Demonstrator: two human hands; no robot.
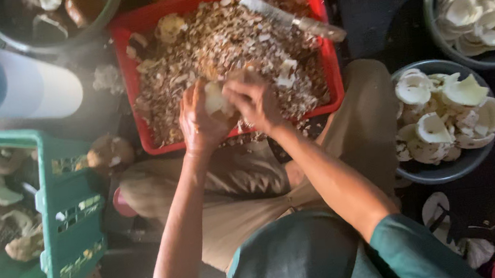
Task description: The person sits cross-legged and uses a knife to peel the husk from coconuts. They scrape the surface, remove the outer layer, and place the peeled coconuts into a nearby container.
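You've got two hands [197, 122] [256, 103] on one pale piece [216, 98]. One red crate [133, 83] of peelings, one knife [293, 18] on top. Two grey bowls [444, 171] [463, 58] of white pieces (too many to count). One green crate [69, 204], one blue-and-white jug [12, 83].

Coconut piece [215, 98]: one pale, cream-white chunk with a curved, rounded face, partly showing. It is sitting upright between the fingers [191, 105] of the left hand and the fingers [242, 92] of the right, touching both and mostly being covered by them.
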